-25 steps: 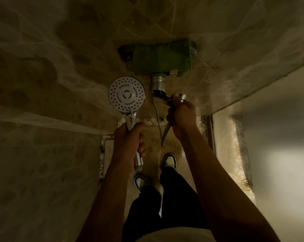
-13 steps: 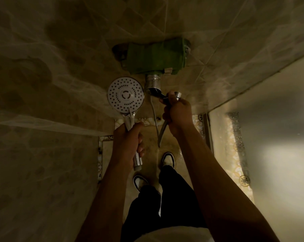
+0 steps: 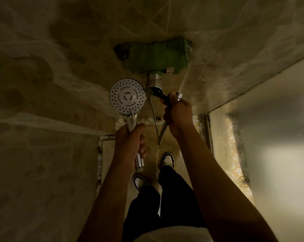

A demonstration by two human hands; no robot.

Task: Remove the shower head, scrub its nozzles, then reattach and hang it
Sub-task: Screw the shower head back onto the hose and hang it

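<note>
A dim, tiled shower stall seen from a head-worn camera looking steeply down. The left hand (image 3: pixel 130 142) is wrapped around the chrome handle of a round, white-faced shower head (image 3: pixel 127 98), held upright with its dotted nozzle face turned toward the camera. The handle's threaded lower end sticks out bare below the fist, with no hose joined to it.

The right hand (image 3: pixel 178 113) is curled around the thin metal shower hose (image 3: pixel 162 131) near its end, whose chrome connector nut (image 3: pixel 179 96) pokes out above the knuckles; the rest of the hose hangs down in a loop. The two hands are apart, with a gap between handle and hose end.

Judged from this, the head is already off the hose. Whether the nozzles have been scrubbed is hard to tell in this light; no brush or cloth is in either hand. Reattaching and hanging are left.

On the wall just above the hands sits a green cloth-covered mixer fitting (image 3: pixel 158 55) with a chrome outlet pipe (image 3: pixel 154 81) below it. Tiled walls close in at the left and ahead, and a raised ledge (image 3: pixel 222 105) runs along the right. 2 feet in dark-and-white shoes (image 3: pixel 168 159) stand on a narrow strip of floor, so open room lies mainly in front of the chest.
</note>
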